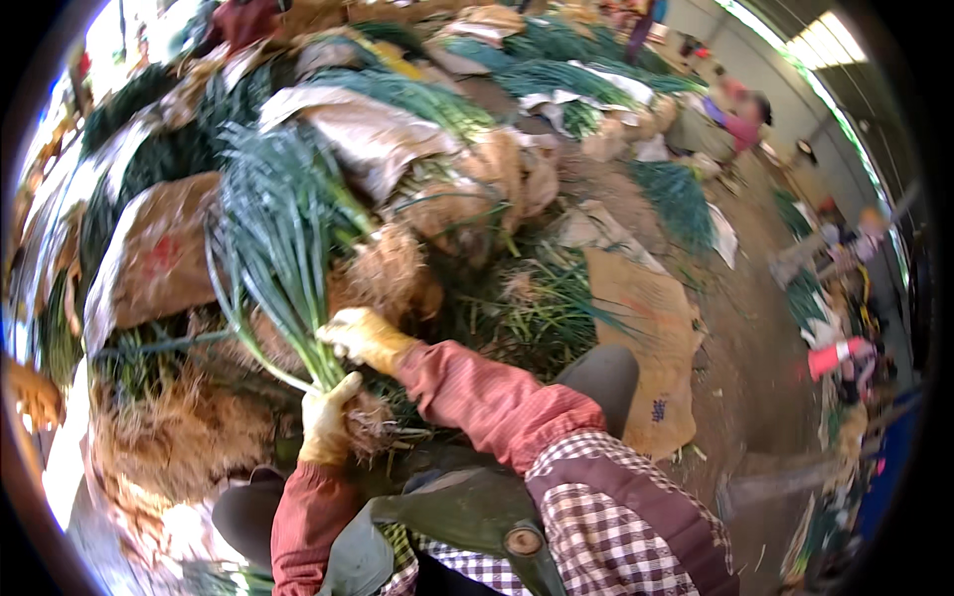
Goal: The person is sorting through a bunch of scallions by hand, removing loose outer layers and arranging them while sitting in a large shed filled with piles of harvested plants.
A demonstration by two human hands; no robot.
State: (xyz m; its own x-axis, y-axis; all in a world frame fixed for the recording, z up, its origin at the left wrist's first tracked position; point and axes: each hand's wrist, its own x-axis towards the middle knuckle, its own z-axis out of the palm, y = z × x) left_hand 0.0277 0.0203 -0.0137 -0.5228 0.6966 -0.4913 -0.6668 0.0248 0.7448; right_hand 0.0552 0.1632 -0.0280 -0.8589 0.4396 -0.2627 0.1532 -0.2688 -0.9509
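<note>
My left hand point(326, 425), in a pale yellow glove, is closed round the white lower stalks of a bunch of green onions point(281, 233). Their long leaves stretch away from me, and the tangled roots point(370, 422) hang out at the right of my fist. My right hand point(370, 339), in a matching yellow glove, is just above it with curled fingers pinching at the stalks' right side. Exactly which stalks the right fingers hold is partly hidden. Beyond the right hand lies a bundle with matted tan roots point(388, 273).
Loose onion leaves and trimmings point(537, 308) are heaped ahead of my right knee, beside a flattened tan sack point(646, 348). Sack-wrapped onion bundles point(159, 253) are piled at left and far ahead. Another person point(740, 124) sits low at the far right, with more people beyond.
</note>
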